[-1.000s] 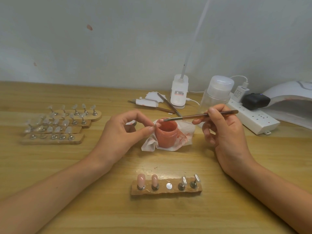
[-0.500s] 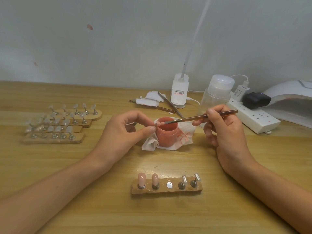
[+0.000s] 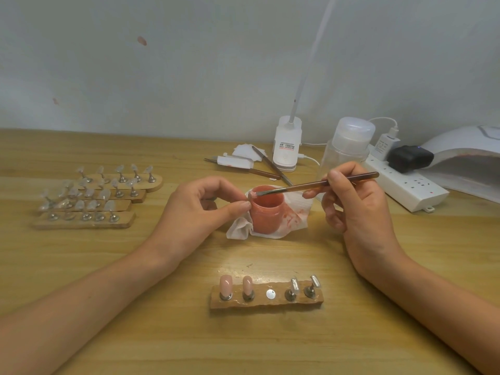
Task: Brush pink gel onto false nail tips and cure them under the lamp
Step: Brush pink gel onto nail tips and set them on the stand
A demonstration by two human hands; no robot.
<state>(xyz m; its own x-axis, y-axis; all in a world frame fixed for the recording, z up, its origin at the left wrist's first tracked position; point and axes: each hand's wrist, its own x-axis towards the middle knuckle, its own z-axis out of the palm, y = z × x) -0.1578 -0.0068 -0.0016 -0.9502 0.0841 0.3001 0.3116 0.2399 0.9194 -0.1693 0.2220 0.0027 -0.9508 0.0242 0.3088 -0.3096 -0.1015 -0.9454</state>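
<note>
Left hand (image 3: 200, 212) pinches a tiny translucent nail tip (image 3: 253, 196), right hand (image 3: 354, 204) grips the thin brown brush (image 3: 311, 185); an overloaded stroke could smear pink gel (image 3: 267, 206) onto skin.

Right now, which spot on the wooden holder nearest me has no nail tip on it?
The middle spot: only a bare metal disc shows there. Two pink-coated tips stand to its left, two clear tips to its right.
</note>
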